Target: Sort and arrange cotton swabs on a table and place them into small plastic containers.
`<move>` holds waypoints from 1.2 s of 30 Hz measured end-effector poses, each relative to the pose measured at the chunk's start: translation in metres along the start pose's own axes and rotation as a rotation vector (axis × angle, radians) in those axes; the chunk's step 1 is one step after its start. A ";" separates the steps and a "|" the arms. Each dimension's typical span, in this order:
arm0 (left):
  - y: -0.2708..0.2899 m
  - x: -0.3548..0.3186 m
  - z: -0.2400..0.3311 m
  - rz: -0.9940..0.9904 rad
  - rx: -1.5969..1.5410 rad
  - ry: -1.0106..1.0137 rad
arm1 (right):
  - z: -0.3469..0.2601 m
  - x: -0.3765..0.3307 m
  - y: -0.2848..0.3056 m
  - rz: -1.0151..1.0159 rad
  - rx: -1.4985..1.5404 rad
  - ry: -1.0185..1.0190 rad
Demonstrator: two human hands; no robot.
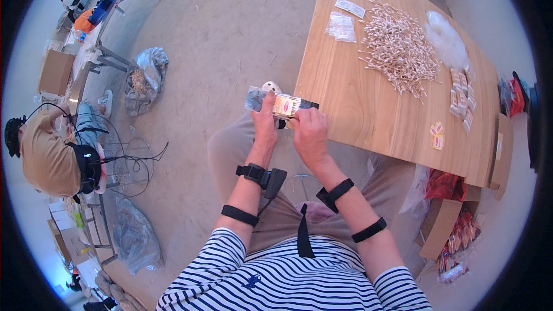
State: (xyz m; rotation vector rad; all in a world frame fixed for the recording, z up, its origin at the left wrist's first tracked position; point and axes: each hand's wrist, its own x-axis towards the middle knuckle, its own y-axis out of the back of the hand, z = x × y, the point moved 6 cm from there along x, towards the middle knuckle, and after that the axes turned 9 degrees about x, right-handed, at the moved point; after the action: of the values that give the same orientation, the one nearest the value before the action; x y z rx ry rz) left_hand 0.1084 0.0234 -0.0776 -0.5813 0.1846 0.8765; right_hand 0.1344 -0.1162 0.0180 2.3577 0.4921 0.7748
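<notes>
Over my lap, just off the table's near left corner, I hold a small clear bag of cotton swabs (286, 105) with a yellow and white label card. My left hand (265, 120) is closed round the bag's left part, thumb on top. At its right end the fingers of my right hand (311, 133) are pinched together; whether they grip the film or the swab ends is hard to make out. A large heap of loose cotton swabs (398, 46) lies on the wooden table (340, 89) ahead to the right.
Flat clear bags (341, 27) lie left of the heap. Filled swab packs (462, 98) and yellow label cards (438, 135) are at the right, below a bundle of clear film (446, 40). An open carton (440, 230) stands right of my legs. Another person (52, 152) sits far left.
</notes>
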 end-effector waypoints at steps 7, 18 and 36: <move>-0.002 -0.004 0.001 0.027 -0.003 0.029 | 0.007 -0.018 0.020 -0.067 -0.269 -0.204; -0.003 -0.003 0.002 0.028 0.004 -0.022 | -0.004 -0.041 -0.016 -0.227 -0.332 -0.138; -0.007 -0.008 0.006 0.064 0.006 -0.060 | 0.006 -0.021 -0.009 -0.279 -0.319 -0.142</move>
State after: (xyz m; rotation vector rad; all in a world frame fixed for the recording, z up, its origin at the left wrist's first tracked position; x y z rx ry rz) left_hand 0.1085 0.0178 -0.0668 -0.5455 0.1515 0.9538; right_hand 0.1207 -0.1227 0.0004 1.9783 0.5751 0.5109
